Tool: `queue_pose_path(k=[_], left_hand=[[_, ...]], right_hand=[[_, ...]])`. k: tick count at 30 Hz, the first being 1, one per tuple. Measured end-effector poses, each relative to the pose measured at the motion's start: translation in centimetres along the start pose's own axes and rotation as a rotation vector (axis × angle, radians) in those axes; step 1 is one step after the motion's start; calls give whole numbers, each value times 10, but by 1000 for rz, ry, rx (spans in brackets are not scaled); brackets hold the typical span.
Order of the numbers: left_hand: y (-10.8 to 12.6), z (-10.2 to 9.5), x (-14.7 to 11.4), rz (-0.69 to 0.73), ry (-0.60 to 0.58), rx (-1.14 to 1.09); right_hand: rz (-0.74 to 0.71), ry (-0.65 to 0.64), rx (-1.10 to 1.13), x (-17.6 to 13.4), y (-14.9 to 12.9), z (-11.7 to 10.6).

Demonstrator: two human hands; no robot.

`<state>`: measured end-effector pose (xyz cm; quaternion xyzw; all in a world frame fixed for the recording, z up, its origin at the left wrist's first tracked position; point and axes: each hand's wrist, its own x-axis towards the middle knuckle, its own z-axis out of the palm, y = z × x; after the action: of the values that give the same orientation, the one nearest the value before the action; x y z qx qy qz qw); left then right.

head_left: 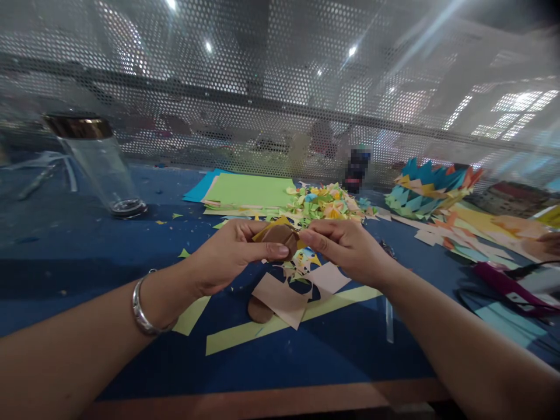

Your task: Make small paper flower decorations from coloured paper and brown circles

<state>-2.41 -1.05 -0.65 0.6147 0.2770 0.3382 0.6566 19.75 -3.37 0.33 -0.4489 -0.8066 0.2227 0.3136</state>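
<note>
My left hand [236,254] is closed on a rounded brown cardboard piece [280,236], thumb pressed on its face. Yellow paper [285,221] lies behind the cardboard, sticking out past its edges. From the other side, my right hand [345,248] pinches the paper's edge between thumb and fingers; its fingertips are partly hidden. Below the hands, pale pink paper pieces [280,300] overlap a second brown cardboard piece [259,310] and a long pale yellow-green strip [236,338]. Small paper scraps [301,262] lie just under my fingers.
Green sheets [254,189] are stacked beyond my hands, beside a heap of small folded paper pieces [332,204]. A glass bottle [102,169] stands left. Right are a zigzag paper ring [424,189], a magenta device [503,286] with cables, and another person's hand [549,245]. Perforated metal panel [262,81] behind.
</note>
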Motion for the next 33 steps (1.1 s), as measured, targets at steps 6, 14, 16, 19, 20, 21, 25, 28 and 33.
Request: queue_pose_path(k=[6, 14, 16, 19, 20, 21, 25, 28, 33], left_hand=[[0, -1, 0, -22, -65, 17], [3, -8, 1, -37, -139, 107], [4, -9, 1, -46, -145, 128], [5, -9, 0, -56, -159, 147], [5, -10, 0, -62, -162, 151], [5, -10, 0, -67, -165, 156], [5, -11, 0, -86, -176, 179], [5, -11, 0, -93, -189, 181], [5, -12, 1, -108, -221, 179]], right_hand=[[-13, -31, 13, 0, 1, -2], [-21, -67, -20, 0, 2, -3], [-26, -76, -26, 0, 1, -3], [-21, -80, -41, 0, 0, -2], [-17, -81, -47, 0, 0, -2], [-14, -84, -51, 0, -1, -2], [-16, -110, -54, 0, 0, -1], [-21, -110, -51, 0, 1, -1], [-28, -143, -38, 0, 1, -1]])
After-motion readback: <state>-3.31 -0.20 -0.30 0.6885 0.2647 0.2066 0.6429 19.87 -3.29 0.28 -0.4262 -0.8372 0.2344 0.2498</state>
